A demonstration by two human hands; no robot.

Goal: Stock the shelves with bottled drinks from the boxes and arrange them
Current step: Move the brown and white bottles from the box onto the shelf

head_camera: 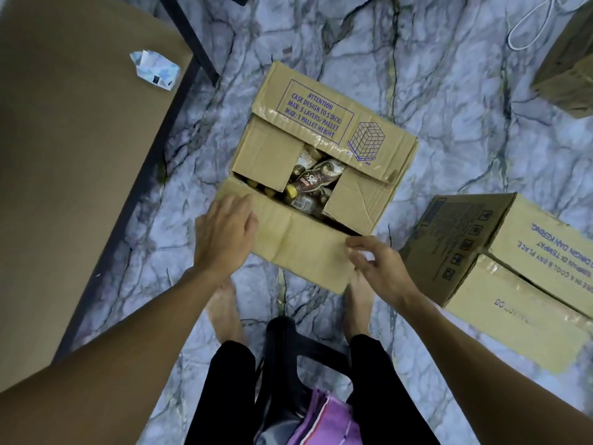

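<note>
A cardboard box (324, 130) with purple print sits on the marble-patterned floor in front of me, its flaps partly open. Through the gap I see several dark bottled drinks; one bottle (308, 183) has a yellow cap. My left hand (224, 232) rests with straight fingers on the left end of the near flap (298, 242). My right hand (375, 261) pinches the right corner of that same flap.
A second cardboard box (500, 252) lies on the floor at the right, a third (568, 65) at the top right. A brown table surface (64, 155) with a crumpled wrapper (154, 70) stands at the left. I sit on a black stool (298, 354), bare feet beside the box.
</note>
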